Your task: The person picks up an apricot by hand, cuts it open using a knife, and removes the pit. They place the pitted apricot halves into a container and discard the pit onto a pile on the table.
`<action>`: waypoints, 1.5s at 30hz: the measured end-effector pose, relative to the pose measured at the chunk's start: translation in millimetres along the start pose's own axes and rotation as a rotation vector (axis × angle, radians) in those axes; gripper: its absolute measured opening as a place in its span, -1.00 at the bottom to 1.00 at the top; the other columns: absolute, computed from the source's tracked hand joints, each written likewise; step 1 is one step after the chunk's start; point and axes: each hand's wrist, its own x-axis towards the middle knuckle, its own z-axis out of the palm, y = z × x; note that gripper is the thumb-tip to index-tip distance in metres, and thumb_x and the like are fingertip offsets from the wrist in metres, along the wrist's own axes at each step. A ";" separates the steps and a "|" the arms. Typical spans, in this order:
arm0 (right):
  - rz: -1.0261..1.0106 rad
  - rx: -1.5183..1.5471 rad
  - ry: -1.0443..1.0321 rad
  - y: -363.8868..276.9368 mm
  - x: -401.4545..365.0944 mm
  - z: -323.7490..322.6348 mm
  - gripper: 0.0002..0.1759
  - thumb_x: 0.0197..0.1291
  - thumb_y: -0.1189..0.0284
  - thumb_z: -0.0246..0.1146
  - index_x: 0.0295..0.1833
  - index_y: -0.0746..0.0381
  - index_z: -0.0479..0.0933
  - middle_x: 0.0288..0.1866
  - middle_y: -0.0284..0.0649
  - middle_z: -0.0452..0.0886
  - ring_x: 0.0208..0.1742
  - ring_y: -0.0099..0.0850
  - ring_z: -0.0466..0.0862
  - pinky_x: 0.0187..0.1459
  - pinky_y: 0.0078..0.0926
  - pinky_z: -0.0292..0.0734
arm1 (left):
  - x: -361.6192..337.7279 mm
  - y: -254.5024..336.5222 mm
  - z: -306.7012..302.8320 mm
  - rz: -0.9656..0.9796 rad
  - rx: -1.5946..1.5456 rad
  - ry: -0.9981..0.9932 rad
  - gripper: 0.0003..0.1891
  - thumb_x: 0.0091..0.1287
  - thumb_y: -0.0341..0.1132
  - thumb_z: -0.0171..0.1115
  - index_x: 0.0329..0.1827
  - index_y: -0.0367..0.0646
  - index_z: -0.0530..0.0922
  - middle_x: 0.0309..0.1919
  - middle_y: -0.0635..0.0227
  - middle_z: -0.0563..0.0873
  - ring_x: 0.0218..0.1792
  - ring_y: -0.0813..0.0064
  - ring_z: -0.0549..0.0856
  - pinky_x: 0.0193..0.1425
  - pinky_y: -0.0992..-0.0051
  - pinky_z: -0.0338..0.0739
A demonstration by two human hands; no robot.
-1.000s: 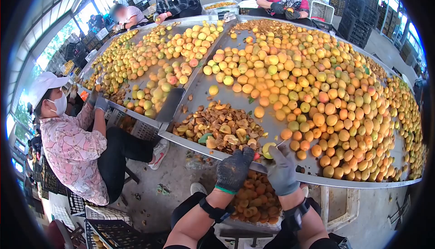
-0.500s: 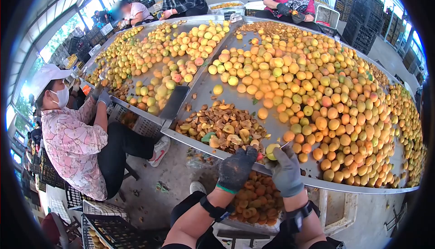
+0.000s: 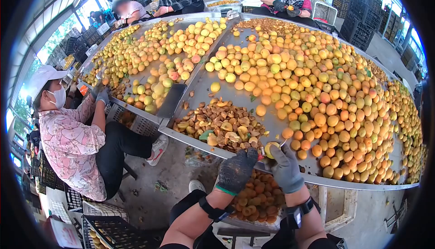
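At the table's front edge, my left hand [image 3: 236,171], in a dark glove, has its fingers closed on the red handle of a small tool [image 3: 261,155]. Beside it my right hand [image 3: 286,168], in a grey glove, grips a yellow-green apricot [image 3: 272,149], whose far side touches the tool's tip. Brown pits and scraps [image 3: 222,124] lie in a heap just beyond my left hand. Whole apricots [image 3: 335,108] cover much of the metal table [image 3: 195,92]. Below my wrists sits a crate of apricot halves [image 3: 258,199].
A co-worker in a white cap [image 3: 72,131] sits at the left. Other people sit along the far side. A dark flat object [image 3: 172,101] rests on the table divider. Black crates [image 3: 108,233] stand at the lower left, with a pale wooden frame [image 3: 346,203] at the right.
The view has shifted slightly. My two hands stay together at the table edge, and the apricot has turned a little between them, showing a cut along its side.
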 end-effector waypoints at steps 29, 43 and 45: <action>0.260 0.015 -0.289 -24.5 -5.7 -12.1 -0.59 0.37 0.09 0.02 -0.13 0.26 0.49 -0.51 -0.28 0.48 -0.76 -0.62 0.26 -0.74 -0.71 0.10 | 5.7 -15.6 -11.3 0.073 -0.007 0.101 -0.68 0.14 -0.34 0.17 -0.02 -0.10 0.53 -0.35 0.25 0.60 -0.47 0.29 0.68 -0.50 0.34 0.53; 0.127 0.186 -0.100 0.3 -10.7 -0.6 -0.69 0.36 0.28 0.11 0.07 0.25 0.44 -0.22 -0.24 0.62 -0.24 -0.46 0.66 -0.42 -0.62 0.41 | 7.0 -14.4 -11.0 0.059 0.105 0.100 -0.71 0.15 -0.30 0.15 -0.04 -0.05 0.53 -0.41 0.31 0.54 -0.51 0.35 0.66 -0.54 0.37 0.51; 0.085 0.131 -0.046 2.1 -13.2 6.5 -0.70 0.36 0.27 0.10 0.04 0.26 0.45 -0.26 -0.25 0.62 -0.30 -0.48 0.63 -0.44 -0.64 0.39 | 7.2 -13.0 -8.7 0.047 0.117 0.086 -0.73 0.14 -0.31 0.15 -0.06 -0.05 0.53 -0.40 0.32 0.54 -0.53 0.34 0.66 -0.53 0.37 0.52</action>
